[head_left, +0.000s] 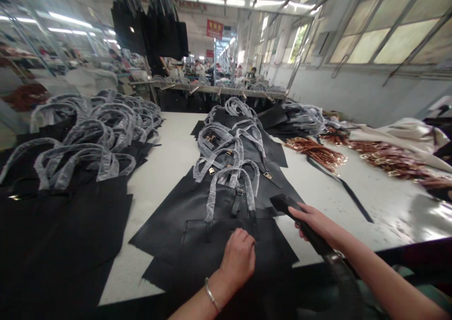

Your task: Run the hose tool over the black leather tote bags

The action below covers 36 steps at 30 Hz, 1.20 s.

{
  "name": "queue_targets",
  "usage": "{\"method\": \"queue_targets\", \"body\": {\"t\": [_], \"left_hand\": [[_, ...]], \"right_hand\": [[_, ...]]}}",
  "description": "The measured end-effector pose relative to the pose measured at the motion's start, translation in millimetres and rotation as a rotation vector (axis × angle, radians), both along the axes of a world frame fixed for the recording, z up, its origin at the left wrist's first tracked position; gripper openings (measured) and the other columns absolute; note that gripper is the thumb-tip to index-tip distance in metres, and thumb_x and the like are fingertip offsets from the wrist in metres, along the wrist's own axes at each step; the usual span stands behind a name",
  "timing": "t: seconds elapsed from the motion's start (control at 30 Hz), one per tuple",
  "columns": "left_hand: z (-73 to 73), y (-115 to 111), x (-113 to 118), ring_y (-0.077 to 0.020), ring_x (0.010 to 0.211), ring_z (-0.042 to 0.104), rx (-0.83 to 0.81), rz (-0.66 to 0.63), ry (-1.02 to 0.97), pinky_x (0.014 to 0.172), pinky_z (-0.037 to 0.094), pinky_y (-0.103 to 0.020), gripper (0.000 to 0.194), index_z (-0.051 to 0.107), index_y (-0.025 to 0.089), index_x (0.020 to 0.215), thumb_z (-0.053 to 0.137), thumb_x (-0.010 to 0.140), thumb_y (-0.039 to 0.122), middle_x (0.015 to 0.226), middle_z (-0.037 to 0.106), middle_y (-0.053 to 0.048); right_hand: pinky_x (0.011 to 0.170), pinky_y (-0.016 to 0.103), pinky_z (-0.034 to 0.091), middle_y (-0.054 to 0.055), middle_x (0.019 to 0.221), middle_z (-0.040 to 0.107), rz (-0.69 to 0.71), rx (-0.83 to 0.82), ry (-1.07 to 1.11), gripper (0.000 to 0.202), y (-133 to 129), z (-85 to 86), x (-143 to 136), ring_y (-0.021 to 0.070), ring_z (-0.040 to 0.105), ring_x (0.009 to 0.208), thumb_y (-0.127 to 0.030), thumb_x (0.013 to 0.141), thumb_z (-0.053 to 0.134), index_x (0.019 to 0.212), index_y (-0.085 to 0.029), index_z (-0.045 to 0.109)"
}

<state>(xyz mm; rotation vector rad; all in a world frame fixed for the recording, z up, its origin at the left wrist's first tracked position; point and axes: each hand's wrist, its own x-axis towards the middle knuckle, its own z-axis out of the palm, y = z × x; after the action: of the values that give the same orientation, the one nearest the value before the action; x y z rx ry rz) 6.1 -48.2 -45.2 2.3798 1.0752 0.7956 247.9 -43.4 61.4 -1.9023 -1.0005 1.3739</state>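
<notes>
Black bag panels lie stacked in the middle of the white table, their handles wrapped in clear plastic. On the nearest panel rests my left hand, closed, a bracelet round its wrist; whatever its fingers hold, if anything, is hidden. To the right, my right hand grips a black tool with a flat head and a ribbed hose running toward the bottom edge. A buckled strap sits between the nearest handles.
More black panels with wrapped handles cover the left side. Brown straps with metal rings and pale cloth lie on the table at the right. Black pieces hang beyond the table. People sit far back.
</notes>
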Motion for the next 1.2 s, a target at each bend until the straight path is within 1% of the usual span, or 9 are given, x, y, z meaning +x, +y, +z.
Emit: {"method": "queue_targets", "body": {"t": [0.2, 0.33, 0.53, 0.63, 0.8, 0.9, 0.97, 1.07, 1.2], "left_hand": [[1.0, 2.2, -0.4, -0.0207, 0.086, 0.05, -0.055, 0.085, -0.065, 0.079, 0.042, -0.035, 0.023, 0.055, 0.018, 0.082, 0.044, 0.077, -0.002, 0.086, 0.056, -0.005], [0.7, 2.6, -0.6, -0.0207, 0.086, 0.05, -0.071, 0.113, -0.065, 0.078, 0.042, -0.033, 0.024, 0.053, 0.018, 0.081, 0.043, 0.075, -0.003, 0.085, 0.055, -0.005], [1.3, 1.3, -1.8, -0.0198, 0.083, 0.05, -0.081, 0.14, -0.04, 0.074, 0.04, -0.03, 0.024, 0.053, 0.019, 0.079, 0.043, 0.074, -0.002, 0.081, 0.056, -0.004], [2.2, 2.4, -1.8, -0.0195, 0.084, 0.051, -0.084, 0.142, -0.036, 0.074, 0.04, -0.029, 0.023, 0.053, 0.019, 0.079, 0.044, 0.074, -0.002, 0.082, 0.056, -0.004], [5.3, 3.1, -0.8, -0.0191, 0.083, 0.051, -0.075, 0.141, 0.034, 0.073, 0.039, -0.029, 0.02, 0.053, 0.019, 0.076, 0.046, 0.074, 0.001, 0.08, 0.057, -0.003], [8.5, 0.6, -1.7, -0.0191, 0.084, 0.053, -0.075, 0.141, 0.091, 0.074, 0.04, -0.029, 0.018, 0.055, 0.02, 0.078, 0.047, 0.077, 0.004, 0.081, 0.058, -0.003], [11.6, 1.5, -3.0, -0.0189, 0.086, 0.054, -0.084, 0.119, 0.112, 0.076, 0.04, -0.029, 0.017, 0.056, 0.021, 0.082, 0.048, 0.079, 0.006, 0.084, 0.059, -0.002], [18.2, 15.4, -3.5, -0.0173, 0.089, 0.057, -0.115, 0.129, 0.086, 0.076, 0.042, -0.027, 0.018, 0.056, 0.022, 0.096, 0.05, 0.083, 0.012, 0.095, 0.061, -0.002], [29.5, 60.9, 2.5, -0.0175, 0.098, 0.058, -0.116, 0.268, 0.079, 0.079, 0.045, -0.026, 0.027, 0.051, 0.021, 0.11, 0.054, 0.084, 0.018, 0.112, 0.056, -0.005]], "right_hand": [[0.037, 0.018, 0.042, -0.006, 0.057, 0.053, 0.265, -0.122, 0.039, 0.037, -45.8, 12.4, -16.4, 0.009, 0.054, 0.039, -0.053, 0.082, 0.059, 0.097, -0.019, 0.055], [0.036, 0.018, 0.041, -0.007, 0.056, 0.052, 0.352, -0.17, 0.064, 0.037, -40.8, 2.6, -45.1, 0.0088, 0.052, 0.038, -0.049, 0.082, 0.06, 0.104, -0.019, 0.057], [0.039, 0.019, 0.042, -0.006, 0.057, 0.052, 0.235, 0.098, -0.092, 0.04, -12.5, -3.0, -48.4, 0.0109, 0.054, 0.042, -0.047, 0.086, 0.055, 0.117, -0.021, 0.055], [0.04, 0.02, 0.043, -0.006, 0.058, 0.052, 0.243, 0.082, -0.045, 0.04, -23.5, 0.8, -35.3, 0.0107, 0.054, 0.042, -0.05, 0.085, 0.056, 0.111, -0.02, 0.057], [0.038, 0.02, 0.043, -0.005, 0.057, 0.054, 0.324, -0.113, 0.023, 0.036, -42.4, -1.0, -37.4, 0.0111, 0.054, 0.039, -0.049, 0.082, 0.06, 0.1, -0.019, 0.06], [0.039, 0.021, 0.043, -0.005, 0.053, 0.054, 0.279, 0.002, -0.073, 0.032, -30.6, -3.5, -43.4, 0.0123, 0.055, 0.04, -0.044, 0.082, 0.061, 0.101, -0.019, 0.063], [0.041, 0.021, 0.044, -0.005, 0.055, 0.054, 0.207, 0.09, -0.132, 0.036, -20.9, -3.2, -40.0, 0.0122, 0.056, 0.042, -0.043, 0.084, 0.059, 0.113, -0.021, 0.06], [0.044, 0.021, 0.046, -0.005, 0.062, 0.056, 0.101, 0.173, -0.185, 0.048, -18.5, -0.5, -26.6, 0.0121, 0.058, 0.045, -0.043, 0.087, 0.055, 0.131, -0.024, 0.049], [0.042, 0.022, 0.046, -0.004, 0.063, 0.057, 0.041, 0.2, -0.156, 0.056, -36.9, -7.6, -16.3, 0.0131, 0.058, 0.045, -0.045, 0.084, 0.058, 0.134, -0.022, 0.048]]}}
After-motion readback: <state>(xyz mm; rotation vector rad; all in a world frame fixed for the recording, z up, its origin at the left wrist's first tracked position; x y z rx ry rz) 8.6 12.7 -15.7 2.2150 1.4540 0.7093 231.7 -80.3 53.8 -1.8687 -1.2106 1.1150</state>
